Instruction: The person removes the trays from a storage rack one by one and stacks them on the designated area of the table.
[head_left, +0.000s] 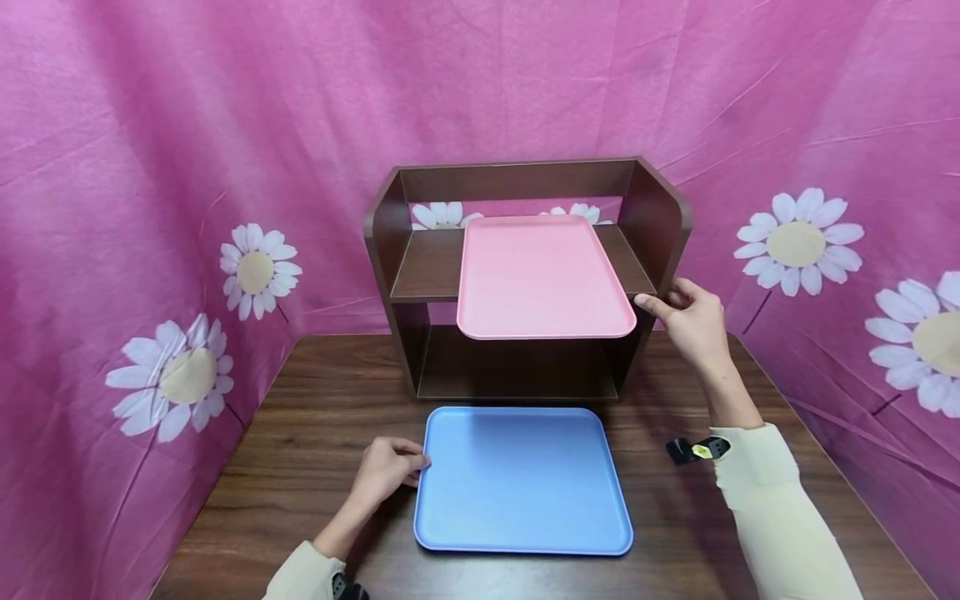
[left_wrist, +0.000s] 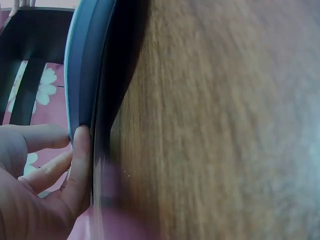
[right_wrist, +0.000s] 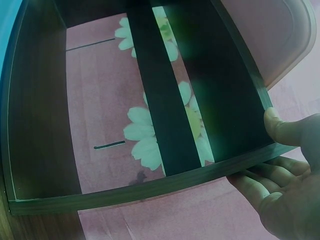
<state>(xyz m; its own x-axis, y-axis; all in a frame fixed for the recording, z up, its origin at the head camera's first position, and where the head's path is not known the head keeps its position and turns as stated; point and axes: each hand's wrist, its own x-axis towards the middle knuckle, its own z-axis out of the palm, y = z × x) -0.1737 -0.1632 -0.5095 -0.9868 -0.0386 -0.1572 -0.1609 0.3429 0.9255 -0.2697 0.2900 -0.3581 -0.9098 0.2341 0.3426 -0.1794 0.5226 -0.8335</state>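
My left hand (head_left: 384, 473) pinches the left rim of a blue tray (head_left: 517, 483) in front of the shelf. Thumb and fingertips meet at that rim in the left wrist view, where the tray (left_wrist: 84, 60) shows edge-on. A dark brown two-tier shelf (head_left: 423, 265) stands at the back of the table. The right hand (head_left: 696, 323) grips its right side panel at the height of the middle board. In the right wrist view the thumb is on the board's front edge and the fingers reach round the panel's outside. A pink tray (head_left: 540, 283) lies on the middle board, its front part overhanging.
The wooden table (head_left: 300, 425) extends to both sides of the blue tray. A pink curtain (head_left: 187, 125) with white daisies hangs behind and along both sides. Beneath the pink tray is the shelf's lower compartment (head_left: 517, 367).
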